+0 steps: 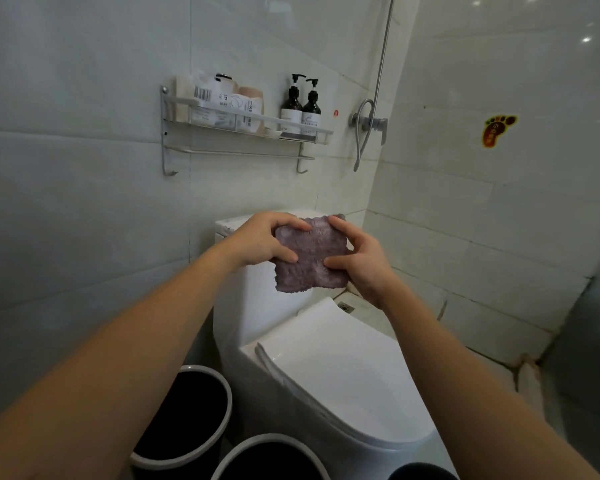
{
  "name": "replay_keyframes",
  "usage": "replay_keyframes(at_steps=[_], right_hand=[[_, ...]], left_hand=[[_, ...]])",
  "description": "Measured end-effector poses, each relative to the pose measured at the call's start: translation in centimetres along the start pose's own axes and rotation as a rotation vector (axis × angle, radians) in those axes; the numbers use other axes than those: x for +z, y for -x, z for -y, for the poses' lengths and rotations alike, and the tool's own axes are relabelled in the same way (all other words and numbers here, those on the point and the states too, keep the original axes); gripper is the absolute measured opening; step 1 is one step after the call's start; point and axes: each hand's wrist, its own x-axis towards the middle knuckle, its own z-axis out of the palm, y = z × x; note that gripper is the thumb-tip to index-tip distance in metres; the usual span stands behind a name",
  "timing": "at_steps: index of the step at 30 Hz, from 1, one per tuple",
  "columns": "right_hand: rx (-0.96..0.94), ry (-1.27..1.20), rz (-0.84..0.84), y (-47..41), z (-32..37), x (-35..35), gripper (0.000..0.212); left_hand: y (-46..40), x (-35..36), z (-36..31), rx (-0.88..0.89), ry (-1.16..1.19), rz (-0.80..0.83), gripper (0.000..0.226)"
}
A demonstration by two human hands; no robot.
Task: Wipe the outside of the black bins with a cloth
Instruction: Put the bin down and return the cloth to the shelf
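i'm seeing soft, even overhead light; small bright glare spots sit on the glossy tiles (pixel 499 46) at upper right. wide-angle bending curves the frame edges, and the lower corners look dim and soft.

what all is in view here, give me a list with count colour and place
cloth: 1, mauve, held up in front of the toilet tank
black bins: 3 partly visible, black with pale rims, on the floor at bottom, by the toilet base
toilet: 1, white, lid closed, centre
wall shelf: 1, metal, on the wall above the tank
pump bottles: 2, dark, right end of the shelf
packets: several, white and beige, left part of the shelf
shower valve: 1, chrome, right of the shelf
foot sticker: 1, yellow and red, right wall
floor drain: 1, metal, behind the toilet
left hand: grips the cloth's left edge
right hand: grips the cloth's right edge
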Motion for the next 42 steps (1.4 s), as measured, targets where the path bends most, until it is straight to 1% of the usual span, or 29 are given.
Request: replay_keyframes(at_steps=[3, 5, 7, 12, 16, 20, 23, 27, 31, 36, 42], right_hand=[[-0.017, 0.064, 0.014, -0.6, 0.2, 0.0, 0.08], [-0.027, 0.102, -0.007, -1.4, -0.1, 0.3, 0.081], [-0.033, 0.143, -0.02, -2.5, -0.7, 0.5, 0.082], [-0.026, 0.19, -0.001, -6.8, -2.2, 0.8, 0.084], [-0.047, 0.193, 0.016, -11.4, -2.7, 0.6, 0.086], [-0.075, 0.176, 0.017, -16.6, -2.0, 0.7, 0.087], [-0.072, 0.177, 0.022, -19.7, -0.6, 0.6, 0.087], [-0.047, 0.209, 0.043, -22.9, 4.4, -0.1, 0.087], [-0.002, 0.23, 0.074, -25.2, 11.2, -0.5, 0.086], [0.087, 0.219, 0.12, -26.4, 19.4, 0.5, 0.086], [0.184, 0.19, 0.165, -27.0, 27.7, 3.0, 0.086]], left_hand=[[-0.6, -1.3, 0.4, 0.008, 0.108, -0.101, 0.05], [-1.3, -2.0, 1.0, 0.004, 0.116, -0.107, 0.043], [-2.1, -2.4, 1.7, -0.005, 0.072, -0.089, 0.043], [-5.1, -4.1, 3.1, -0.048, -0.011, -0.105, 0.05], [-8.8, -5.9, 3.3, -0.05, -0.063, -0.078, 0.064], [-12.8, -7.9, 2.9, -0.056, -0.115, -0.1, 0.071], [-15.5, -9.2, 1.9, -0.059, -0.121, -0.145, 0.073], [-18.5, -10.9, -1.9, -0.069, -0.089, -0.196, 0.074], [-20.3, -13.3, -7.6, -0.127, -0.042, -0.197, 0.077], [-20.4, -17.0, -14.9, -0.229, -0.024, -0.185, 0.075], [-19.5, -21.4, -22.4, -0.325, 0.009, -0.237, 0.076]])
